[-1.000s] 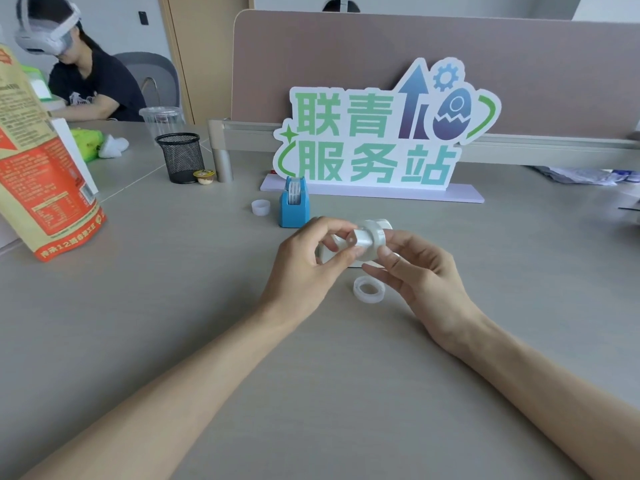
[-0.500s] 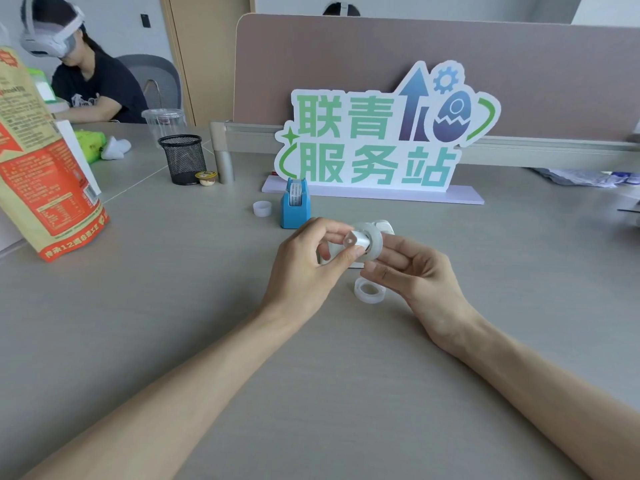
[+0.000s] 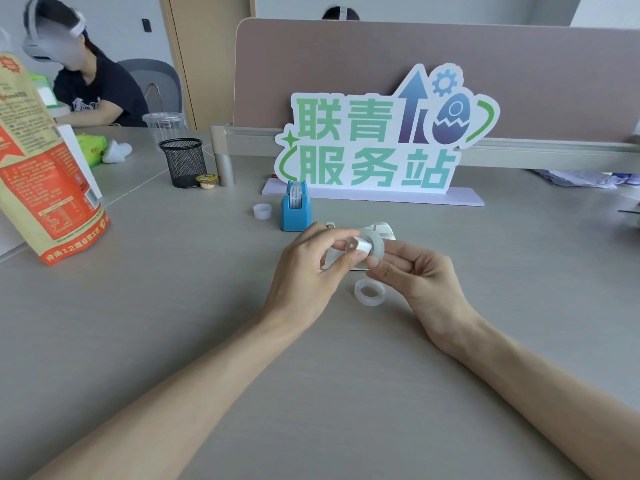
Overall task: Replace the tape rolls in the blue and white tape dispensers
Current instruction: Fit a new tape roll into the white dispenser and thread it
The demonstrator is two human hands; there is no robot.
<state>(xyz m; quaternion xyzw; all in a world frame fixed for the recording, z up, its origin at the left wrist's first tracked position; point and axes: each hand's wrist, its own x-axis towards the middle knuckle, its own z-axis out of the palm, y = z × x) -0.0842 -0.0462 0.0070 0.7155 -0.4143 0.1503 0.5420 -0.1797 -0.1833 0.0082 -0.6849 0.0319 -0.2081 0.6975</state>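
a clear tape roll (image 3: 375, 245) with a white hub (image 3: 356, 247) through its core is held upright above the tabletop. a second clear roll (image 3: 370, 292) lies flat just below it. the white dispenser (image 3: 382, 232) lies behind, mostly hidden. the blue dispenser (image 3: 295, 211) stands upright farther back, a printed roll seated in it.

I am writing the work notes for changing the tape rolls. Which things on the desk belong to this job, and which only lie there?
For the job:
- blue dispenser
- white dispenser, behind the hands
- tape roll with hub, held by left hand and right hand
- clear roll on the desk
- small white core

Only lying there:
- sign
- mesh cup
- orange bag
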